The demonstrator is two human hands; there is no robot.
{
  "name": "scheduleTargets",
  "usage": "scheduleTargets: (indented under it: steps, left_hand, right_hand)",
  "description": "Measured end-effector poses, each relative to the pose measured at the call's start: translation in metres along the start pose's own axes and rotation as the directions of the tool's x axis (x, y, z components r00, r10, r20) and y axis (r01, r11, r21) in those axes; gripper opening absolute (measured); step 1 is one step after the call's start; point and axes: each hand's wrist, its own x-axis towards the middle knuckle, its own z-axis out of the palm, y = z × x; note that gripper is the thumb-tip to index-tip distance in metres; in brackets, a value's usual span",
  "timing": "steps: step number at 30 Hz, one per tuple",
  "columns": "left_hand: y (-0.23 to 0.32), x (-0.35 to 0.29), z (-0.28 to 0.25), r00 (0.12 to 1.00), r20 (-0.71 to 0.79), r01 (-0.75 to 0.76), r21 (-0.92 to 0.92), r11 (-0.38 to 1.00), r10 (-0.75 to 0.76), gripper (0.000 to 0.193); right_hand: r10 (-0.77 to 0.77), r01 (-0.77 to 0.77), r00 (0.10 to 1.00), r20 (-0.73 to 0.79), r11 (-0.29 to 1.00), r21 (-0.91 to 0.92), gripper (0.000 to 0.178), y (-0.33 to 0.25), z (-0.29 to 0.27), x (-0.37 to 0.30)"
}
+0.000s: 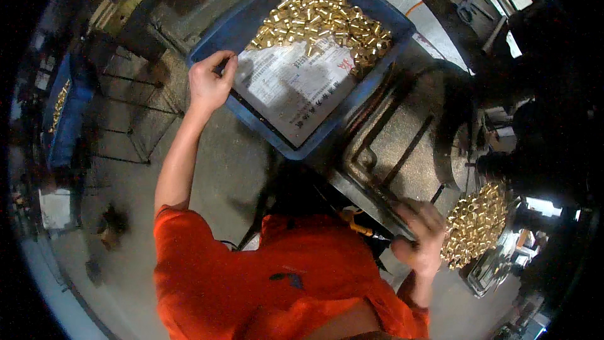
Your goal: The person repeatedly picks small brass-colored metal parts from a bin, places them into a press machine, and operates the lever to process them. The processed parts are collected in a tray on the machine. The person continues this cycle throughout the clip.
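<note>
My left hand (212, 82) is at the left rim of a blue plastic bin (251, 127), its thumb and fingers pinched together. Whatever is in the pinch, if anything, is too small to make out. Inside the bin, small brass fittings (314, 16) are heaped toward the far side, and a printed sheet of paper (296, 82) lies on the near part. On the right, my right hand (420, 236) hovers by the edge of a metal machine table (409, 145), fingers bent and smeared by motion. Just beyond it is another pile of brass fittings (475, 226).
Dark machinery (535, 88) stands along the right side. Hand tools (465, 6) lie on a surface at the far right. At the left are a wire rack (132, 107) and another blue bin (63, 119) with brass parts. A yellow-handled tool (358, 226) is below the machine table.
</note>
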Motion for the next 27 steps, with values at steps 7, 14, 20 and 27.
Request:
scheduleTargets:
  steps: [7, 14, 20, 27]
  left_hand:
    - [0.013, 0.027, -0.005, 0.901, 0.389, -0.243, 0.084, 0.966, 0.193, 0.017]
    - [0.040, 0.068, 0.059, 0.716, 0.688, -0.396, 0.264, 0.880, 0.116, 0.024]
    - [0.046, 0.074, 0.139, 0.686, 0.704, -0.526, 0.309, 0.792, 0.181, 0.018]
    - [0.004, 0.084, 0.163, 0.724, 0.671, -0.509, 0.360, 0.782, 0.162, 0.036]
  right_hand:
    - [-0.700, 0.684, 0.714, -0.027, 0.705, -0.186, 0.048, -0.087, -0.063, 0.062]
    - [-0.744, 0.707, 0.648, -0.163, 0.667, -0.235, 0.047, -0.105, -0.078, 0.040]
    - [-0.394, 0.381, 0.901, -0.179, 0.919, -0.104, 0.047, -0.046, -0.057, -0.014]
    - [0.313, -0.314, 0.899, -0.307, 0.948, 0.047, 0.040, 0.006, -0.011, -0.131]
